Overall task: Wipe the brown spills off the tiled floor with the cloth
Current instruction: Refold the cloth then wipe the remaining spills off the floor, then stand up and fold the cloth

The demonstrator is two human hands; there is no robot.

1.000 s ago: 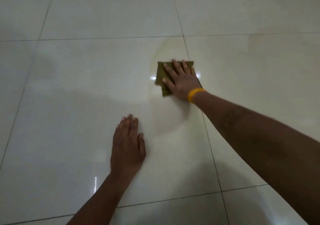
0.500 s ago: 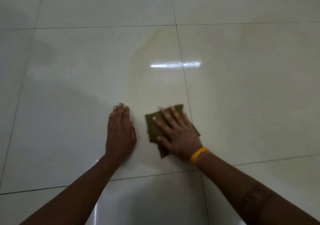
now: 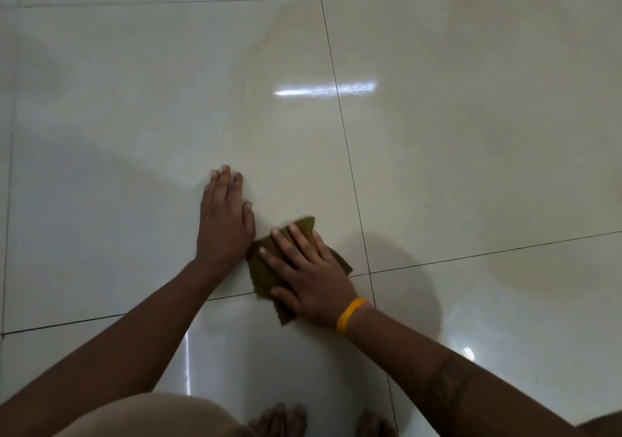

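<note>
Two bare feet [image 3: 279, 418] were seen at the very bottom of the view, with a knee in tan fabric [image 3: 151, 414] beside them on the left. Just beyond, the right hand [image 3: 309, 273], marked by a yellow wristband [image 3: 350, 315], was laid flat with the fingers spread over the olive-brown cloth [image 3: 266, 275]; the cloth was pressed to the tiled floor [image 3: 101, 134] under the palm rather than gripped, and its edges were shown past the fingertips and the thumb. The cloth was placed across a grout line [image 3: 101, 319], near the crossing of two lines. The left hand [image 3: 225, 221] was spread open just beside it, palm down on the tile, nothing held, its thumb side close to or touching the cloth's edge; it was judged to be used as a prop. Farther off, a faint tan film [image 3: 303, 49] was visible across the tiles around a bright reflected streak [image 3: 324, 88], and a second pale patch [image 3: 525, 265] could be made out to the right. The wiping step was judged to be in hand, with the near end of a stroke reached. The next move was judged to call for the cloth being pushed outward under firm pressure over the remaining film, and then carried to the patch on the right.
</note>
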